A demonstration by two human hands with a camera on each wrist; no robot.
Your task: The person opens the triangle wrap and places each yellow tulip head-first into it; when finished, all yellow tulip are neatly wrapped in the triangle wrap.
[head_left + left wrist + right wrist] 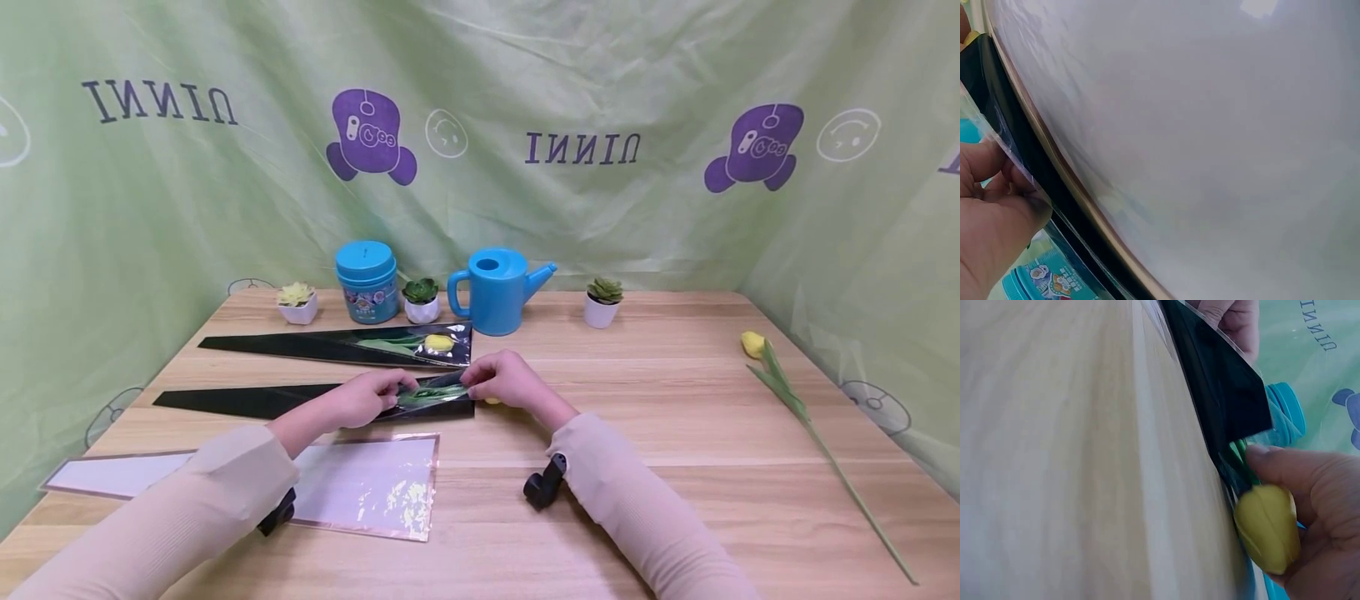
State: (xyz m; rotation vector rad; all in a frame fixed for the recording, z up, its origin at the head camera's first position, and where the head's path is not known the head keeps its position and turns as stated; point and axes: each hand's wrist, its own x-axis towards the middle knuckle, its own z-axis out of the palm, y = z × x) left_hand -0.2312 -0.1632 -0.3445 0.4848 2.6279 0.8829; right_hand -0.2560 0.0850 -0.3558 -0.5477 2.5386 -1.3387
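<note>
The wood-grain table carries sleeves, a tulip and potted plants.

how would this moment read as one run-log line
left hand: pinches black sleeve | right hand: holds yellow tulip, partly outside sleeve | sleeved tulip: farther back | loose tulip: far right

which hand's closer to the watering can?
Right. The right hand is directly in front of the watering can; the left hand is farther off, in front and to its left.

Head view looks forward-down; wrist views, close, share black wrapper.
</note>
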